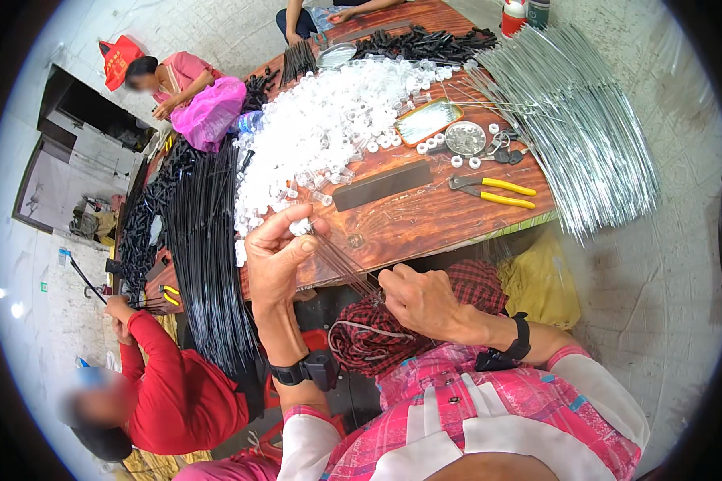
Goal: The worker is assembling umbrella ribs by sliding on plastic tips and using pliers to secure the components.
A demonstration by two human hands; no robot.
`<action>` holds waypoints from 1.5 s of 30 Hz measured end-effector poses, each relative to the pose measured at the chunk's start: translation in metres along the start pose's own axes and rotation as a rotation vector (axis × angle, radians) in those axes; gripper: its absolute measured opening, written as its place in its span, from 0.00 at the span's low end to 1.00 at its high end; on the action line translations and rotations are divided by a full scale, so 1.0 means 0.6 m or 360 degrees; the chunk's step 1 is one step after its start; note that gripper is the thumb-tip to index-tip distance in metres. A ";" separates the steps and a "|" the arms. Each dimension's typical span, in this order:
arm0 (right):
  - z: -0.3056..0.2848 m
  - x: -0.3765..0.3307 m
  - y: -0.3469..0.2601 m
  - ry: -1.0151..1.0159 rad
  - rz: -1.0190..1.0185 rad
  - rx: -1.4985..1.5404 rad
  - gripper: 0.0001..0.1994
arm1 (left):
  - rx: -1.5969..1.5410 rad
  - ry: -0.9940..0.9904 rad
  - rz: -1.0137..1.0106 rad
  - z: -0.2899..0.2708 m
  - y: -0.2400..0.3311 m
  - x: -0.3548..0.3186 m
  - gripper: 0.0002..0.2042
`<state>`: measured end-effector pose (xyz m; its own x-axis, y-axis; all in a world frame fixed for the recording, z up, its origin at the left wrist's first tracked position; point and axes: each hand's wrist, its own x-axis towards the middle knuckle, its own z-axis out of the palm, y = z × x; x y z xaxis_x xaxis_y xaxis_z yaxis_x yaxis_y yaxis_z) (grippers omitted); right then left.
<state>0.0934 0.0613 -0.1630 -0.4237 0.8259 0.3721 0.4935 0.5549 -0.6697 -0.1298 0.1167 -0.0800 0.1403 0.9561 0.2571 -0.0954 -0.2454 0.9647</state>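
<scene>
My left hand (274, 255) is raised over the table's near edge, its thumb and fingers pinching a small white plastic cap (301, 227). From that cap several thin wires (338, 263) slant down and right toward my right hand (419, 298). The right hand is closed, its curled fingers at the lower end of the wires; the exact grip point is hidden. Just beyond the hands lies a dark flat bar (383, 186) on the wooden table (361, 240). Pliers with yellow handles (493, 194) rest to its right.
White and clear plastic pieces (321, 120) form a large heap. A silver wire bundle (578, 132) overhangs the right edge; black rods (204, 232) hang over the left. An orange-rimmed tray (429, 120) and a round dish (465, 139) stand between. A co-worker in red (184, 393) sits left; others work farther off.
</scene>
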 end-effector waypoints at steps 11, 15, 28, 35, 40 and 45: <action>-0.021 0.005 0.043 -0.0093 -0.0105 0.0370 0.05 | -0.0373 0.0036 0.0046 0.032 0.001 0.009 0.17; -0.093 0.057 0.051 -0.0412 -0.0180 0.0706 0.06 | -0.0198 0.0101 -0.0046 0.049 0.012 0.009 0.17; -0.168 0.164 -0.017 0.0359 -0.0489 0.0207 0.11 | -0.0074 0.0149 0.0006 0.112 0.024 0.025 0.16; -0.171 0.178 0.008 -0.0379 0.0463 0.1651 0.10 | -0.0054 0.0082 -0.0013 0.112 0.020 0.023 0.16; -0.152 0.165 0.013 -0.0364 0.0391 0.1909 0.09 | -0.0061 0.0036 0.0020 0.112 0.021 0.023 0.15; -0.145 0.164 0.030 -0.0418 0.0378 0.2114 0.12 | 0.0108 0.0101 0.0035 0.123 0.026 0.019 0.15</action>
<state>0.1267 0.1610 -0.0823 -0.6354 0.7609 0.1313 -0.4540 -0.2306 -0.8606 -0.0570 0.1121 -0.0577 0.0762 0.9581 0.2761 -0.0302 -0.2746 0.9611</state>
